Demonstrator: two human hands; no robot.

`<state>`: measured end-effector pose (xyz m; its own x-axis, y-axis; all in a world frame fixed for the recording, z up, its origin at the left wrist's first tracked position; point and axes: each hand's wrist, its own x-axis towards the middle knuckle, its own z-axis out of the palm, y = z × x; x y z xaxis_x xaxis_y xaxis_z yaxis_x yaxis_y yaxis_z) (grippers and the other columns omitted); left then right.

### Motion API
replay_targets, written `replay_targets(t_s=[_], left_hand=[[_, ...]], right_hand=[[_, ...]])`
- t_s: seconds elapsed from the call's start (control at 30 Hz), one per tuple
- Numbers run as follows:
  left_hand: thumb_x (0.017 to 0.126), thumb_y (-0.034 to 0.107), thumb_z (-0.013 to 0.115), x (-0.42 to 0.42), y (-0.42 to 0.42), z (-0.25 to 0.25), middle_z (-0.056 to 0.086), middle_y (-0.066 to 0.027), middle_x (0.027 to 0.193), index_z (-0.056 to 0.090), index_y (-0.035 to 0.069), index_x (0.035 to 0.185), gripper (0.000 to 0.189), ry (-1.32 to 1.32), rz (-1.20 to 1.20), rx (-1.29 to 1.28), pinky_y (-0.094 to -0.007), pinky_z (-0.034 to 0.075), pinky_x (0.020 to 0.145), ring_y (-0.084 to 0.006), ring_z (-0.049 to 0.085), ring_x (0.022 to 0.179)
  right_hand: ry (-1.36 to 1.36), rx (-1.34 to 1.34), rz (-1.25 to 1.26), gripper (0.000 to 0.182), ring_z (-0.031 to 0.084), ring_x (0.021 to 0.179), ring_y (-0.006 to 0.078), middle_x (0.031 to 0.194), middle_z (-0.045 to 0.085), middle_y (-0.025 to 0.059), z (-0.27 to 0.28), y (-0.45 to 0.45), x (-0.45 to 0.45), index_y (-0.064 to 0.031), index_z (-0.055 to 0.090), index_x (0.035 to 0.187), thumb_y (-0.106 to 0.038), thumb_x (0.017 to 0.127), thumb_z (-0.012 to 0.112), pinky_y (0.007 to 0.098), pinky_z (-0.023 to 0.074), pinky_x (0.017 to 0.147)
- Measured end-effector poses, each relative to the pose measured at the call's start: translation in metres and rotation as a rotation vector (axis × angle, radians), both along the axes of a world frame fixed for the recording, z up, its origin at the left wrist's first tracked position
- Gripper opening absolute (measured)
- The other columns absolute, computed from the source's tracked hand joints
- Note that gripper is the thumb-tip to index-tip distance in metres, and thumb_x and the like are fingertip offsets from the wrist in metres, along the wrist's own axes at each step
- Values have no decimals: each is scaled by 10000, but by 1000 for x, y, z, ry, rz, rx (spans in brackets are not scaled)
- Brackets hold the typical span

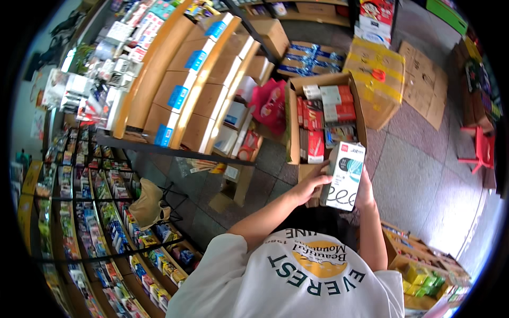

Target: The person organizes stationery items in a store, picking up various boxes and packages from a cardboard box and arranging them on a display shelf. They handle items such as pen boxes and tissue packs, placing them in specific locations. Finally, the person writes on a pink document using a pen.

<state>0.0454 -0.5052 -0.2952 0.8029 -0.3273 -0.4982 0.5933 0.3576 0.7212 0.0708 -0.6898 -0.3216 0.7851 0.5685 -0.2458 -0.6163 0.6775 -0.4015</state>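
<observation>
Both of my hands hold a white and teal printed cardboard box [345, 177], upright in front of my body. My left hand [312, 183] grips its left side, and my right hand [365, 190] is against its right side. Just beyond it stands an open cardboard carton [292, 131], packed with smaller red boxes [315, 146] and white-and-red boxes [337, 95]. The held box covers the carton's near right corner. To the right of the carton, orange-handled scissors [377, 74] lie on a closed carton with yellow tape [373, 95].
A shelf unit [179, 149] with brown boxes rises at the left, with a pink bag [270, 105] beside it. Flattened cardboard [424, 83] lies on the tiled floor at the right, near a red stool [479, 149]. Stocked racks [103, 214] fill the lower left.
</observation>
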Motion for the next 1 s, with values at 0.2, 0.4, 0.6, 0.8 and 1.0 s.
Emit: replay_targets(t_s=[0.2, 0.4, 0.6, 0.8, 1.0], left_hand=[[812, 296, 618, 6, 17, 23, 495, -60, 1268, 250, 105, 1437, 750, 11, 33, -10, -326, 386, 942, -165, 473, 1166], [818, 297, 629, 9, 19, 33, 505, -38, 1246, 264, 128, 1437, 738, -19, 47, 18, -306, 384, 914, -146, 490, 1118], [839, 306, 629, 16, 26, 32, 462, -93, 1291, 248, 121, 1432, 728, -69, 90, 34, -370, 364, 978, -200, 443, 1200], [843, 346, 634, 24, 28, 39, 458, -110, 1280, 237, 150, 1420, 728, -88, 104, 19, -398, 370, 974, -226, 453, 1193], [886, 327, 576, 21, 36, 44, 475, -61, 1255, 268, 185, 1408, 623, -49, 201, 7, -372, 450, 880, -180, 516, 1103]], right_hand=[[-39, 12, 83, 612, 560, 1094, 256, 1240, 546, 114, 7, 19, 14, -43, 410, 1321, -521, 945, 338, 389, 453, 933], [-65, -22, 104, 686, 578, 1065, 257, 1225, 557, 112, -1, 22, 21, -42, 426, 1307, -576, 877, 461, 400, 468, 914], [-124, -27, 105, 701, 590, 1053, 263, 1201, 570, 138, 20, 31, 37, -24, 422, 1303, -577, 874, 467, 399, 476, 910], [-171, -49, 138, 689, 565, 1095, 257, 1243, 542, 132, 41, 33, 47, -21, 404, 1314, -575, 904, 402, 393, 466, 925], [-125, -31, 183, 622, 582, 1055, 229, 1209, 563, 117, 47, 50, 62, -28, 427, 1297, -531, 935, 373, 365, 477, 902]])
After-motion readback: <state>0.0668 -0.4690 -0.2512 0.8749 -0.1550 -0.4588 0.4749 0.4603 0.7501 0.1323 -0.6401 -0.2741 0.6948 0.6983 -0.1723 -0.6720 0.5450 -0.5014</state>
